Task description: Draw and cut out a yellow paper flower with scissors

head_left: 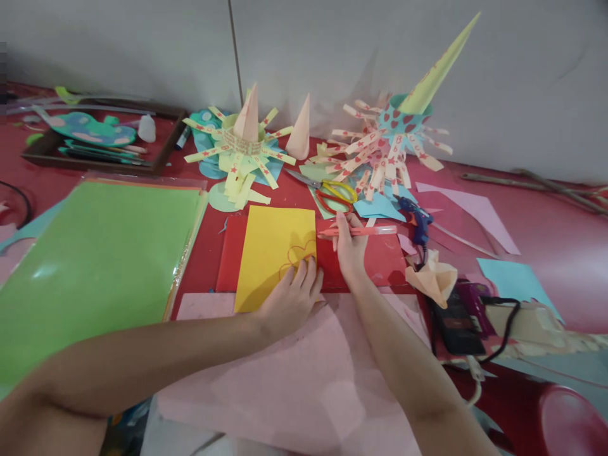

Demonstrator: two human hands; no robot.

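Observation:
A folded yellow sheet of paper (266,259) lies on a red folder or sheet (230,253), with a curved red outline drawn near its right edge. Flat on the lower right of that sheet rests my left hand (295,290), fingers spread and covering part of the drawing. In my right hand (350,248) is a red marker pen (380,230), its tip pointing left beside the yellow paper's right edge. Scissors with yellow and orange handles (335,193) lie just beyond. A large pink sheet (294,380) is under my forearms.
Green sheets in clear plastic (99,253) lie at left, below a brown tray (166,142) of pens. Paper cone hats (242,136) and a pink cone (299,130) stand at the back. A glue gun (418,221) and a phone (458,329) are at right.

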